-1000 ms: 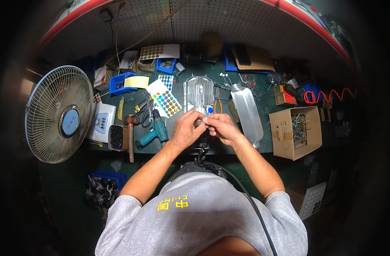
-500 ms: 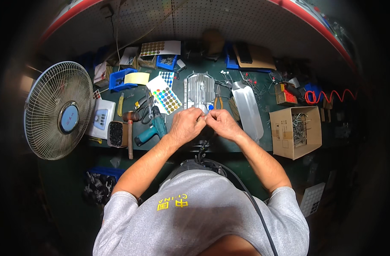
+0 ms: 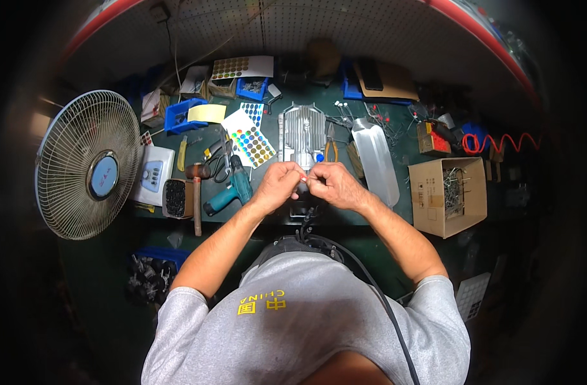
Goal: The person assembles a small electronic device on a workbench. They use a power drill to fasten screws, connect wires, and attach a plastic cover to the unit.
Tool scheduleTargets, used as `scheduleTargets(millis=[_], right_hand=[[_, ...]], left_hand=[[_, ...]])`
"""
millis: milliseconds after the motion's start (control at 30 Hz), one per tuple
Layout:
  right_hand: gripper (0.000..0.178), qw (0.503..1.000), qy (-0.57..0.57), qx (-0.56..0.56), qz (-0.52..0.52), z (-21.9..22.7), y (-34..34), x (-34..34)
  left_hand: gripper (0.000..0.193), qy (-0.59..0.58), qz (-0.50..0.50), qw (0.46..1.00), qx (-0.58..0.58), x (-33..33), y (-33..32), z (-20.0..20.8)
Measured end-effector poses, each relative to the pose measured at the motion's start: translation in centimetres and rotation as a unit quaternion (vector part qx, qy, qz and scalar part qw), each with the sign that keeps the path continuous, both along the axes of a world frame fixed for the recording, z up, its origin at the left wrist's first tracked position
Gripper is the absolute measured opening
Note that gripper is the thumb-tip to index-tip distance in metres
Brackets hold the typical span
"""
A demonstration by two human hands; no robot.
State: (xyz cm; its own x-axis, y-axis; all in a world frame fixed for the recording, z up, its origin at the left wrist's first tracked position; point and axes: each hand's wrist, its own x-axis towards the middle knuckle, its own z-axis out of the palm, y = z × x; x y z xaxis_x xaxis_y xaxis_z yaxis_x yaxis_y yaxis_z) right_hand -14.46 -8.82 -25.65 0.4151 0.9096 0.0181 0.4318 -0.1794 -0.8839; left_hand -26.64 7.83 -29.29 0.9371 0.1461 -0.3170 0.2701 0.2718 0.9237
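Observation:
My left hand (image 3: 278,185) and my right hand (image 3: 340,186) meet at the bench's front edge, both with fingers pinched. A tiny reddish-white piece (image 3: 304,179) shows between the fingertips; its kind is too small to make out, and my fingers cover most of it. Just beyond the hands lies a silver finned metal housing (image 3: 304,128), its near end partly hidden by them. A small round blue part (image 3: 319,158) sits at its right side. Pliers with orange handles (image 3: 332,151) lie to the right of that. Below the hands, a black cable (image 3: 306,219) runs toward me.
At left are a teal power drill (image 3: 241,185), a mallet (image 3: 196,204), a fan (image 3: 82,167) and sticker sheets (image 3: 251,146). A long silver metal cover (image 3: 375,165) and a cardboard box (image 3: 428,200) of metal parts stand at right. Blue bins (image 3: 178,118) line the back.
The fingertips have shifted slightly, and the reddish-white piece between them shows more plainly. My view has moved a little; the bench things lie as before.

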Motion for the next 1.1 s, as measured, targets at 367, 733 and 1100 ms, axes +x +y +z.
scheduleTargets(millis=[367,733,1100], right_hand=[[0.021,0.986,0.047,-0.021,-0.157,-0.8,0.6,-0.8],[0.013,0.969,0.221,0.026,-0.103,-1.0,0.2,0.1],[0.017,0.982,0.164,-0.036,-0.083,-2.4,2.2,1.8]], left_hand=[[0.019,-0.047,0.07,0.988,0.126,0.3,-0.8,-0.5],[0.028,0.005,-0.013,0.988,-0.156,-0.1,0.8,-0.7],[0.025,-0.02,0.013,0.981,-0.192,-0.3,1.9,-2.9]])
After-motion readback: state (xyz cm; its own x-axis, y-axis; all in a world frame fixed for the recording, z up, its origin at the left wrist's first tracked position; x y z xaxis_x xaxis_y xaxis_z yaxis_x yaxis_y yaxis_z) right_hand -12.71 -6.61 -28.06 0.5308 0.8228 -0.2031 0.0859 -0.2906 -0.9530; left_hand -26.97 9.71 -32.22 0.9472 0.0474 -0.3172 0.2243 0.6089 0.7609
